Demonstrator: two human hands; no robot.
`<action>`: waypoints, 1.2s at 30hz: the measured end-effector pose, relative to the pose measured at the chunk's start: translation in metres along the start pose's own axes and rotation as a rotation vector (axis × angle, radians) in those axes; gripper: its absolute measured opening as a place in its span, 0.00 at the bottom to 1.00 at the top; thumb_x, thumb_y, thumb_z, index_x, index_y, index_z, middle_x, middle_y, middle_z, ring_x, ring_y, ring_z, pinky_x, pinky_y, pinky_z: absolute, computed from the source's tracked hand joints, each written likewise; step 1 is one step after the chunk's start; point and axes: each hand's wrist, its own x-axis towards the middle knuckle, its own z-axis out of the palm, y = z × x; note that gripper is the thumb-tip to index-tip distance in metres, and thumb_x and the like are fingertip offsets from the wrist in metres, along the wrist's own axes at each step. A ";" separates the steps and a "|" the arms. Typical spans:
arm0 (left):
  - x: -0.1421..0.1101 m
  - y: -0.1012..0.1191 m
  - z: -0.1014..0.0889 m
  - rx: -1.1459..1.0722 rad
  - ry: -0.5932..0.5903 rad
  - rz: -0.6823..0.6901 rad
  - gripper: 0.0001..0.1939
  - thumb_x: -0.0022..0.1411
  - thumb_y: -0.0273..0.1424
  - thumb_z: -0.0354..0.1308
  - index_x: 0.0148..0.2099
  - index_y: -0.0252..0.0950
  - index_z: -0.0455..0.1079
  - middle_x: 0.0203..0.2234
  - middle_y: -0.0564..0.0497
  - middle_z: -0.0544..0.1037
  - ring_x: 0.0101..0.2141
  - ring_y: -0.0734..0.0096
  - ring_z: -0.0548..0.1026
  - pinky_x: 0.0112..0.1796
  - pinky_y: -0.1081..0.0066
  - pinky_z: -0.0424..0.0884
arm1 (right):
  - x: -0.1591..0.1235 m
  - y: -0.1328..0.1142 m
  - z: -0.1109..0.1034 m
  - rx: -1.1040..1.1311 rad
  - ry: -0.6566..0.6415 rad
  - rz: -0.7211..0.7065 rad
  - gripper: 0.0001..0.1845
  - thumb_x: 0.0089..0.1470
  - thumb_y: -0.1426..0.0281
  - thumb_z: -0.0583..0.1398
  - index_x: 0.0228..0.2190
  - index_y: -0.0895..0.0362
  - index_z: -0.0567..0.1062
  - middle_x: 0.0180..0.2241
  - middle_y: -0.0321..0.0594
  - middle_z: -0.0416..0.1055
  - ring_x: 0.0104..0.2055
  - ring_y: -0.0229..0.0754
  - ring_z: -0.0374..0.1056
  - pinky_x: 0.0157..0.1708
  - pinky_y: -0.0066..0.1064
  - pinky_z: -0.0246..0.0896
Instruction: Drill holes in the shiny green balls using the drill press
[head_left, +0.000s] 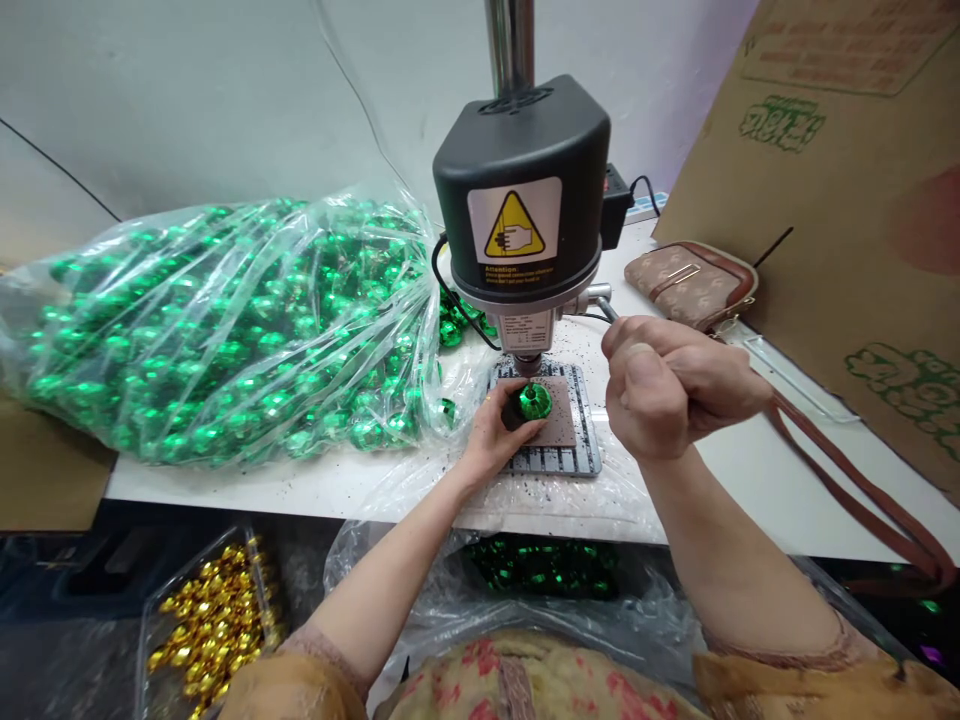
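Observation:
A bench drill press [525, 190] with a black motor housing and a yellow warning label stands on the white table. Under its chuck, a shiny green faceted ball [535, 401] sits on a brown pad [564, 425] over the slotted metal base [589, 460]. My left hand [496, 432] grips this ball from the left, between thumb and fingers. At the press's right side my right hand [667, 385] is closed in a fist around the feed lever [606, 308], most of which the fingers hide. Dark shavings lie scattered around the base.
A large clear plastic bag [247, 330] of green balls fills the table's left. To the right are a patterned purse [686, 285] with a brown strap and a cardboard box [847, 200]. Below the table edge are a bin of gold balls [210, 610] and more green balls [544, 565] in plastic.

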 end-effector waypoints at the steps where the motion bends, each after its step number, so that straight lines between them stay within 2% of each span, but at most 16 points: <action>1: 0.000 0.000 0.000 0.002 0.001 -0.002 0.26 0.60 0.32 0.71 0.58 0.40 0.68 0.51 0.46 0.80 0.52 0.57 0.79 0.53 0.59 0.75 | -0.001 0.000 0.000 -0.003 -0.001 -0.003 0.26 0.56 0.78 0.59 0.19 0.55 0.47 0.18 0.27 0.47 0.18 0.28 0.47 0.19 0.30 0.47; 7: 0.000 0.004 0.000 -0.023 0.003 -0.016 0.26 0.59 0.32 0.71 0.58 0.40 0.69 0.51 0.46 0.80 0.52 0.58 0.79 0.53 0.59 0.76 | -0.012 0.002 -0.005 0.002 -0.023 -0.035 0.25 0.56 0.79 0.58 0.19 0.55 0.48 0.18 0.28 0.46 0.18 0.28 0.45 0.19 0.32 0.44; 10: 0.000 0.005 0.000 -0.021 0.008 -0.030 0.25 0.59 0.31 0.71 0.57 0.40 0.69 0.51 0.46 0.80 0.51 0.59 0.79 0.53 0.59 0.76 | -0.009 -0.003 -0.003 -0.019 -0.008 0.005 0.27 0.57 0.78 0.60 0.18 0.55 0.48 0.17 0.28 0.45 0.17 0.28 0.45 0.19 0.32 0.44; 13: 0.002 0.007 0.001 0.004 0.033 -0.047 0.25 0.58 0.31 0.72 0.56 0.40 0.70 0.50 0.46 0.80 0.50 0.59 0.79 0.52 0.59 0.76 | 0.011 -0.010 0.007 -0.064 0.081 0.189 0.30 0.61 0.72 0.61 0.16 0.56 0.48 0.16 0.29 0.44 0.16 0.29 0.45 0.19 0.34 0.41; 15: -0.001 0.011 0.001 0.062 0.081 -0.045 0.24 0.58 0.31 0.72 0.55 0.39 0.70 0.48 0.47 0.80 0.48 0.59 0.80 0.50 0.59 0.77 | 0.029 -0.012 0.013 -0.067 0.084 0.243 0.29 0.62 0.69 0.61 0.16 0.54 0.51 0.15 0.29 0.46 0.16 0.32 0.46 0.19 0.36 0.40; 17: -0.012 0.020 0.001 0.165 0.168 -0.010 0.22 0.58 0.34 0.71 0.52 0.39 0.70 0.44 0.47 0.80 0.44 0.60 0.80 0.45 0.60 0.77 | 0.044 -0.012 0.018 -0.032 0.084 0.301 0.27 0.61 0.70 0.63 0.17 0.53 0.55 0.14 0.28 0.48 0.16 0.33 0.48 0.18 0.36 0.42; 19: -0.034 0.032 0.000 0.246 0.184 0.096 0.21 0.58 0.38 0.71 0.50 0.39 0.69 0.40 0.47 0.79 0.40 0.61 0.79 0.40 0.62 0.75 | 0.053 -0.009 0.019 0.012 0.097 0.324 0.25 0.60 0.72 0.63 0.17 0.53 0.58 0.14 0.28 0.48 0.16 0.33 0.49 0.19 0.35 0.44; 20: -0.049 0.038 0.000 0.267 0.133 0.188 0.22 0.59 0.41 0.70 0.50 0.39 0.69 0.38 0.48 0.79 0.37 0.62 0.78 0.38 0.63 0.75 | 0.054 -0.008 0.019 0.037 0.097 0.327 0.25 0.60 0.72 0.63 0.17 0.53 0.59 0.14 0.28 0.49 0.16 0.33 0.50 0.19 0.35 0.45; 24: -0.111 0.056 0.001 0.436 -0.254 0.645 0.23 0.63 0.48 0.66 0.50 0.36 0.70 0.32 0.48 0.77 0.33 0.63 0.73 0.36 0.62 0.72 | 0.053 -0.006 0.015 0.112 0.067 0.321 0.23 0.59 0.72 0.64 0.18 0.53 0.61 0.14 0.28 0.51 0.16 0.33 0.51 0.19 0.35 0.46; 27: -0.129 0.055 -0.004 0.552 -0.365 0.767 0.27 0.65 0.52 0.63 0.52 0.35 0.71 0.37 0.45 0.78 0.38 0.60 0.74 0.43 0.60 0.73 | 0.051 -0.008 0.014 0.120 0.068 0.324 0.23 0.59 0.73 0.64 0.18 0.53 0.61 0.14 0.28 0.51 0.16 0.33 0.51 0.19 0.35 0.46; 29: -0.115 0.047 -0.014 0.512 -0.280 0.767 0.26 0.68 0.52 0.60 0.53 0.34 0.70 0.40 0.44 0.79 0.42 0.60 0.75 0.46 0.60 0.73 | 0.052 -0.010 0.014 0.100 0.061 0.330 0.23 0.60 0.72 0.64 0.18 0.53 0.61 0.15 0.29 0.52 0.17 0.33 0.52 0.19 0.34 0.46; 31: -0.082 0.034 -0.031 0.502 -0.085 0.684 0.14 0.73 0.40 0.56 0.54 0.36 0.70 0.40 0.44 0.79 0.42 0.61 0.76 0.46 0.62 0.74 | 0.053 -0.010 0.014 0.076 0.049 0.322 0.24 0.60 0.71 0.64 0.18 0.53 0.60 0.15 0.29 0.53 0.17 0.33 0.53 0.18 0.34 0.47; 32: -0.061 0.026 -0.041 0.541 0.010 0.575 0.10 0.74 0.30 0.54 0.54 0.37 0.70 0.40 0.45 0.78 0.42 0.63 0.76 0.46 0.63 0.74 | 0.053 -0.010 0.014 0.069 0.043 0.312 0.24 0.60 0.71 0.64 0.18 0.53 0.59 0.15 0.29 0.53 0.17 0.33 0.53 0.18 0.33 0.48; 33: -0.037 0.016 -0.051 0.585 0.080 0.459 0.11 0.73 0.25 0.52 0.53 0.39 0.70 0.41 0.45 0.78 0.42 0.63 0.77 0.45 0.63 0.74 | 0.053 -0.010 0.014 0.066 0.039 0.305 0.24 0.60 0.70 0.64 0.18 0.53 0.59 0.15 0.29 0.53 0.17 0.33 0.53 0.18 0.33 0.48; 35: 0.007 -0.004 -0.069 0.694 0.138 0.213 0.13 0.69 0.22 0.53 0.53 0.38 0.72 0.45 0.41 0.77 0.45 0.57 0.76 0.46 0.59 0.73 | 0.053 -0.008 0.014 0.063 0.035 0.293 0.24 0.61 0.70 0.64 0.18 0.53 0.59 0.15 0.29 0.54 0.17 0.33 0.53 0.18 0.33 0.48; 36: 0.026 -0.014 -0.076 0.723 0.123 0.107 0.14 0.66 0.22 0.57 0.52 0.36 0.73 0.44 0.40 0.76 0.45 0.54 0.76 0.46 0.57 0.73 | 0.052 -0.008 0.013 0.059 0.036 0.291 0.24 0.61 0.69 0.63 0.18 0.53 0.59 0.15 0.29 0.54 0.16 0.33 0.53 0.18 0.33 0.48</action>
